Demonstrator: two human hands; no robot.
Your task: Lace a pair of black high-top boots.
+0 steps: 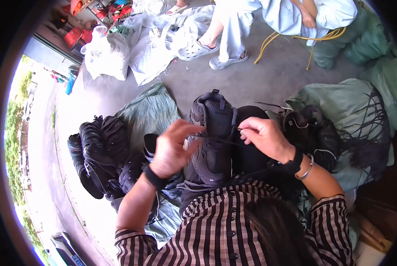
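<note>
A dark grey lace-up shoe [212,162] lies in front of my body, its toe toward me and its opening and tongue facing away. At its right side, my right hand [265,136] pinches a thin dark shoelace [225,141] between thumb and fingertips. The lace runs across the shoe toward the left. My left hand [174,148] hovers over the shoe's left edge with bent fingers. Motion smears those fingers, and whether they hold the lace is unclear. A rounded black shape [251,153] sits against the shoe's right side.
Dark shoes [103,153] are heaped at my left, and more shoes [311,128] lie at the right. A green woven sack [351,104] with many loose laces spreads beyond them. Across the floor, a person in light clothes [238,31] sits near white sacks [107,53].
</note>
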